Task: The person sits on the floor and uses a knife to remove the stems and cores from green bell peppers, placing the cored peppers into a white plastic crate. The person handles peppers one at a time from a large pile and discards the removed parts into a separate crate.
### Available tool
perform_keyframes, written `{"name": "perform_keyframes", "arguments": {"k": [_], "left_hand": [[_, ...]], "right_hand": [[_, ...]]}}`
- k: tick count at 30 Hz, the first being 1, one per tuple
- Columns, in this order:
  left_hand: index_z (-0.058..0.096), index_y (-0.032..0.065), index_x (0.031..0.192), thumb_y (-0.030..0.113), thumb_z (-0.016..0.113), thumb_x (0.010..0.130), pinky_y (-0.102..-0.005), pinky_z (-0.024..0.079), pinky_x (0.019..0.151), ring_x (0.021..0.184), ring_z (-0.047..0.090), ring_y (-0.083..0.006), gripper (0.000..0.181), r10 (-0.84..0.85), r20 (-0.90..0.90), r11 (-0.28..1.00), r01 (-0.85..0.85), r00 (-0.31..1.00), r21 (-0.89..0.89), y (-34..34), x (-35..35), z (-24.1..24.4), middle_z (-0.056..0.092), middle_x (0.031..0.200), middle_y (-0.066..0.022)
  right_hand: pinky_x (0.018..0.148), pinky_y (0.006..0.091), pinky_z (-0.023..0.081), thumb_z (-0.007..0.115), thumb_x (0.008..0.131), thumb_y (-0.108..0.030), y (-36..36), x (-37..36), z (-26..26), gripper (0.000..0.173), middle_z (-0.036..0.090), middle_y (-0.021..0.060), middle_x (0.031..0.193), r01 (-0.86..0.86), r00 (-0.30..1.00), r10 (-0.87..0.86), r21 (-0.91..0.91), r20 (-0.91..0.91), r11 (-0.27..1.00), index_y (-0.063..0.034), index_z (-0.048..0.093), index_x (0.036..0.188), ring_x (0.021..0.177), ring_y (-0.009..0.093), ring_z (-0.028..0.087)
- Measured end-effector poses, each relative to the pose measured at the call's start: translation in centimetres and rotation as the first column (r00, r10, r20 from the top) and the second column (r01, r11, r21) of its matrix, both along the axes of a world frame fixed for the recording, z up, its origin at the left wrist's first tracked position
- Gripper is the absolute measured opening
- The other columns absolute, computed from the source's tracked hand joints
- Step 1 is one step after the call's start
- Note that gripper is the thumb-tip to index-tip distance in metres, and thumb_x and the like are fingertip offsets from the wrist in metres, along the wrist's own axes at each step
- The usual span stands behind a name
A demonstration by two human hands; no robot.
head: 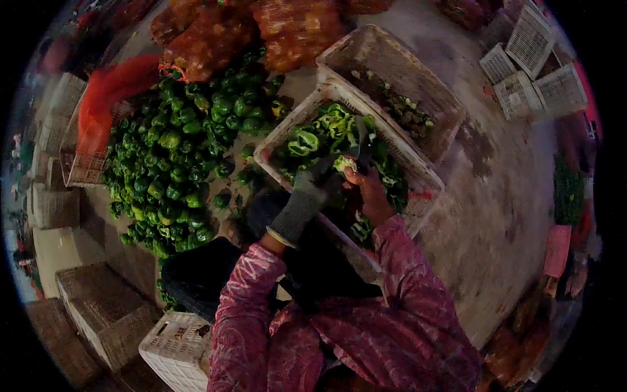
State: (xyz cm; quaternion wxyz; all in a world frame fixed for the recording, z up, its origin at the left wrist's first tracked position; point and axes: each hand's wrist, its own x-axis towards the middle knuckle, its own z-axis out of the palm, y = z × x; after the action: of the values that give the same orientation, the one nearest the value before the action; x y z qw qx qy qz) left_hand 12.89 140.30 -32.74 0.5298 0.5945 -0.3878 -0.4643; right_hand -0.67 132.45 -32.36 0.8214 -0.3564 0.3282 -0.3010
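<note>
Over a plastic crate (274, 142) of cut green peppers (338, 122), my left hand (313, 183) wears a grey knitted glove. Its fingers are dark and blurred, and what they hold cannot be told. Bare, my right hand (367, 188) pinches a pale green pepper core (345, 164) between thumb and fingers. A thin shiny edge, perhaps a blade, shows just above the core; which hand it belongs to is unclear. A large heap of whole green peppers (169, 171) lies on the floor left of the crate.
Beyond the cut peppers, a second crate (416, 63) holds scattered pepper cores (409, 105). Full orange mesh sacks (299, 34) stand at the top. A red net (98, 112) hangs over a crate at left. White crates stand at upper right (519, 93) and lower left (179, 338).
</note>
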Motion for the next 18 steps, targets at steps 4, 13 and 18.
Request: {"name": "perform_keyframes", "arguments": {"k": [4,13,18], "left_hand": [[0.056,0.0045,0.118,0.015,0.064,0.081,-0.0341,0.050,0.065,0.077,0.063,-0.0213,0.040,0.073,0.180,0.972,-0.029,0.981,-0.235,-0.3,0.9,-4.0,0.066,0.090,-0.0067],[0.061,0.0108,0.106,0.031,0.063,0.076,-0.0407,0.051,0.072,0.083,0.062,-0.0331,0.037,-0.147,0.756,0.983,0.177,0.637,0.042,-0.8,4.9,0.5,0.065,0.092,-0.0137],[0.055,0.0108,0.117,0.039,0.061,0.079,-0.0400,0.050,0.077,0.093,0.061,-0.0329,0.047,-0.418,0.642,0.908,0.275,0.643,0.315,-2.4,8.7,1.9,0.063,0.102,-0.0148]], "right_hand": [[0.069,0.0310,0.045,0.064,0.083,-0.018,0.0,0.5,-0.8,0.036,0.057,0.0018,0.095,-0.066,0.983,0.058,-0.035,-0.174,0.997,-0.0043,0.055,0.116,0.079,0.014,0.053],[0.070,0.0293,0.044,0.066,0.083,-0.020,-0.8,1.9,1.1,0.024,0.058,-0.0010,0.088,-0.149,0.911,0.041,-0.233,-0.410,0.961,-0.0053,0.062,0.101,0.077,0.011,0.053],[0.069,0.0288,0.047,0.067,0.082,-0.019,-10.6,-0.2,-4.5,0.025,0.061,0.0031,0.089,-0.042,0.739,-0.304,-0.491,-0.601,0.870,-0.0052,0.062,0.102,0.080,0.017,0.057]]}}
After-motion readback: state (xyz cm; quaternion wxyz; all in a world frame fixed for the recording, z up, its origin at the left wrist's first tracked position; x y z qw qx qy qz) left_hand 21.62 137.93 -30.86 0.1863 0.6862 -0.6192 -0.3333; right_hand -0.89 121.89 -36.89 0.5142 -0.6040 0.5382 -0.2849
